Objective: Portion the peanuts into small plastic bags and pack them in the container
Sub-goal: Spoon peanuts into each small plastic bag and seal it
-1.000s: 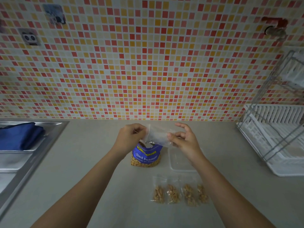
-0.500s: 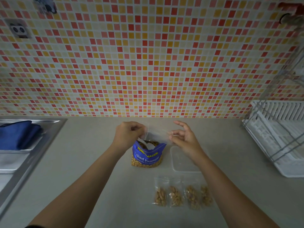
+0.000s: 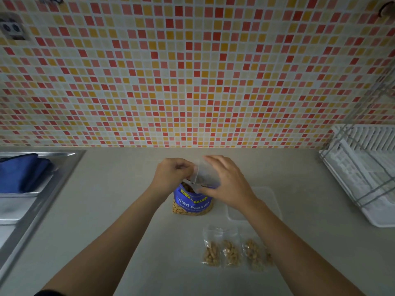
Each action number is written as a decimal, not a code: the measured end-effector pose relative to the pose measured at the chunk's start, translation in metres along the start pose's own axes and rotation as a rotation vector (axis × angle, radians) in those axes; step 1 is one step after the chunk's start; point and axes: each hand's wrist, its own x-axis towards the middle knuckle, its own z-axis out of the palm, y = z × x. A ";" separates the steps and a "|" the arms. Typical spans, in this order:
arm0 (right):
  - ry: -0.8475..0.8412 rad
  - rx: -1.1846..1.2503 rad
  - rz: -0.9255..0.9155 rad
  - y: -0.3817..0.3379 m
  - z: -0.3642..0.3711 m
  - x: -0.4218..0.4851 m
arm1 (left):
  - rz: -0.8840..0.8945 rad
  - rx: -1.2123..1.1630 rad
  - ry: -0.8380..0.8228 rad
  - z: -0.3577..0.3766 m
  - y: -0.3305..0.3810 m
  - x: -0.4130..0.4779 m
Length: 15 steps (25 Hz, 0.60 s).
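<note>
**A:** Your small empty bag (image 3: 206,175) sits right over the open mouth of the blue peanut packet (image 3: 192,201), which stands on the counter (image 3: 119,210). A second ago you held that bag stretched flat between two hands, a little above the packet. Now it has come down and turned, so its mouth looks ready to take nuts.

**B:** And the grip?

**A:** Your left hand (image 3: 171,174) pinches the bag's near edge, fingers closed tight on the film. Your right hand (image 3: 224,182) has moved from a fingertip pinch to a wrap: thumb below, fingers over the top, cupping the bag. Both hands hold the same bag.

**B:** So what does that mean for the job?

**A:** I'd judge you have finished opening it and are about to fill it, though I can't tell whether the mouth is truly parted under your fingers. Four filled bags (image 3: 233,252) lie in a row nearer you, one partly hidden by your right forearm. The clear container (image 3: 267,201) lies just right of the packet, with no bags showing in the part your arm leaves visible. So packing has not begun.

**B:** Anything further out?

**A:** The sink (image 3: 42,189) to your left and the dish rack (image 3: 363,167) to your right are both well apart from the work.
</note>
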 end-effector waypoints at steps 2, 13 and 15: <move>0.033 0.006 0.003 0.001 0.003 0.002 | 0.010 -0.003 -0.008 0.000 0.000 0.000; 0.117 0.225 0.017 -0.001 0.008 0.002 | -0.043 -0.119 -0.066 0.000 -0.002 0.002; 0.146 0.274 0.052 0.001 0.009 0.002 | 0.009 -0.052 -0.030 -0.005 -0.005 0.005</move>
